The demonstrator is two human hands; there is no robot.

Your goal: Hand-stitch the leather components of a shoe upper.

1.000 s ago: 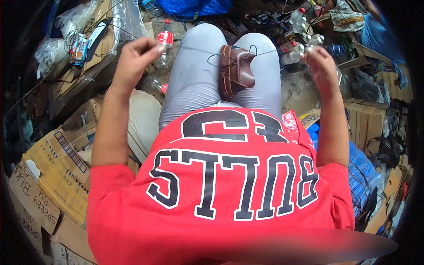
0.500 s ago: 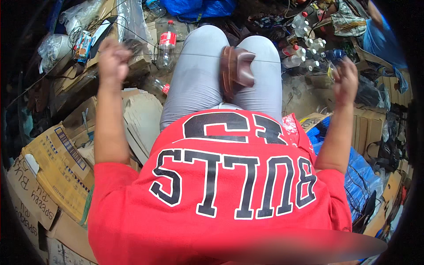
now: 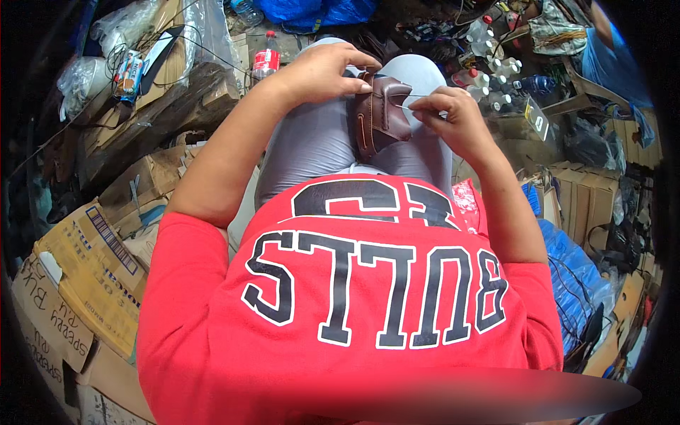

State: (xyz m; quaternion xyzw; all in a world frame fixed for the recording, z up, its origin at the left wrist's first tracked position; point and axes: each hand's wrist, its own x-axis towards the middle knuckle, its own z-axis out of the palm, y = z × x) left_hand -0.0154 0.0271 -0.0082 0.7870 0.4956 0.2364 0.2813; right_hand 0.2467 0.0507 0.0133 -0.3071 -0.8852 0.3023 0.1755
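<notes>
A brown leather shoe (image 3: 388, 117) rests between my knees, with a lighter lace along its left side and a seam on top. My left hand (image 3: 327, 73) has its thumb and fingers closed at the shoe's far left edge; fingertips partly hide that spot. To the right of the shoe, my right hand (image 3: 455, 119) pinches a thin dark thread (image 3: 419, 95) that runs to the leather. Whether a needle is also in those fingertips is too small to tell.
Several plastic bottles (image 3: 504, 71) lie at the far right, and a red-labelled bottle (image 3: 265, 60) stands beyond my left forearm. Cardboard boxes (image 3: 85, 262) fill the left side. Blue plastic sheeting (image 3: 567, 276) lies beside my right arm.
Both hands were spread wide apart with the thread stretched across the shoe. They have come inward, the left to the shoe and the right close beside it. The shoe looks slightly turned.
</notes>
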